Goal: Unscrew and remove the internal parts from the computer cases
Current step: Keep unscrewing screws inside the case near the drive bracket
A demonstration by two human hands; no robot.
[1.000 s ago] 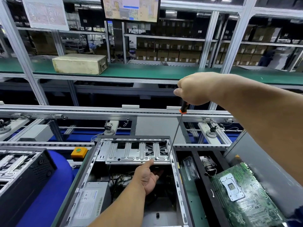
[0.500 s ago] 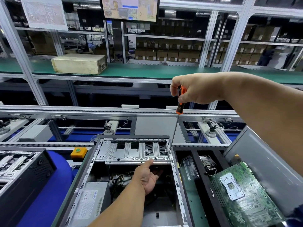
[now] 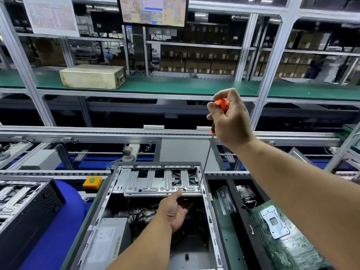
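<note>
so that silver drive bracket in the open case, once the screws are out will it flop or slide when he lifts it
Probably stiff: the drive bracket is ribbed sheet metal, so it should lift as one piece. It looks light for its size, given the large cutouts. It may drop or tilt once freed, which may be why the left hand steadies its front edge.

Case (image 3: 209, 209) top open; drive bracket (image 3: 161, 182) blocks far end, cables (image 3: 144, 212) beneath.
</note>
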